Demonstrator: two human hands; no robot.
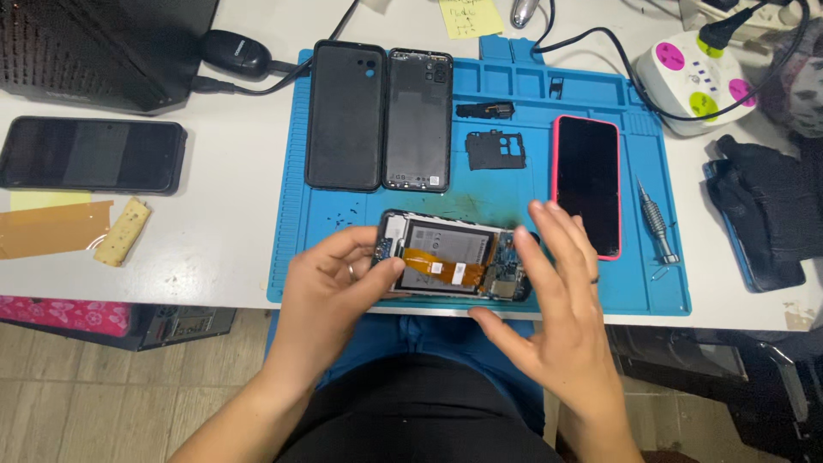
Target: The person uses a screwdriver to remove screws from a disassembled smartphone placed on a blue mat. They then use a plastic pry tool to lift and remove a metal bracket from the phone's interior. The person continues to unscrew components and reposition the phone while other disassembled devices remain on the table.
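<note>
My left hand (330, 287) pinches the left end of the opened phone (450, 257) on the blue mat (514, 120), thumb covering its corner. My right hand (553, 296) hovers with fingers spread loose over its right end, hiding the camera area.

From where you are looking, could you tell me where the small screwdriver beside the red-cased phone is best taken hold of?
Grip the screwdriver on its ribbed metal barrel, the thick middle part, pinching from above across its width. It lies flat on the blue mat, tip pointing away, with the red-cased phone close on its left, so coming from the right side looks freer. The right hand is nearest.
</note>
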